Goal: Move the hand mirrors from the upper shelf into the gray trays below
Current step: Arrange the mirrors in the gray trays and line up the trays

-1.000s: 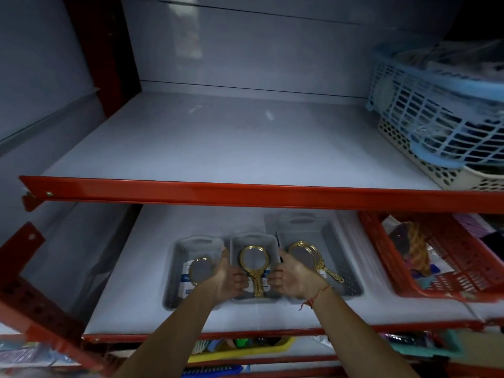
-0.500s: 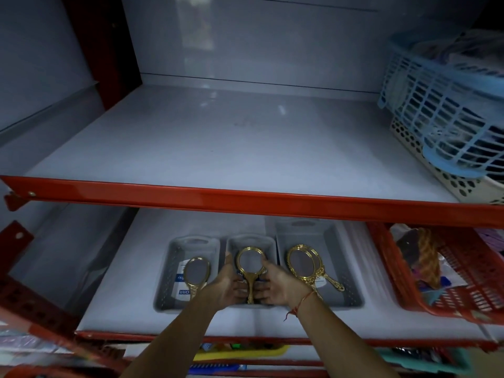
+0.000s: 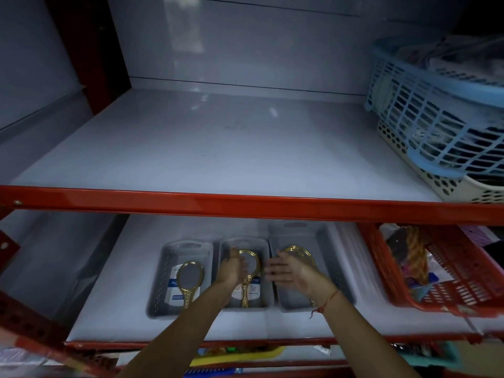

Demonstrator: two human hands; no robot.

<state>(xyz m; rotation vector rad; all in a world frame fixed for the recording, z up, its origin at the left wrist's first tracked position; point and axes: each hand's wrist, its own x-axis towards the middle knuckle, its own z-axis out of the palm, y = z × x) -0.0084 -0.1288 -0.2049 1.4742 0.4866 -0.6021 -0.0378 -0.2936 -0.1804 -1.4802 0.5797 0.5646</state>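
1. Both forearms reach up from the bottom centre of the frame over the lower shelf point(image 3: 114, 304).
2. The left hand point(image 3: 231, 270) hovers over the middle gray tray point(image 3: 266, 279), fingers loosely spread, gripping nothing; the gold hand mirror point(image 3: 249, 271) lies in that tray just right of it.
3. The right hand point(image 3: 293, 272) is open, palm facing left, over the right tray point(image 3: 323, 241), partly hiding a second mirror point(image 3: 301, 253).
4. A third mirror point(image 3: 189, 279) lies in the left tray point(image 3: 165, 271).
5. The upper shelf point(image 3: 218, 148) shows no mirrors.
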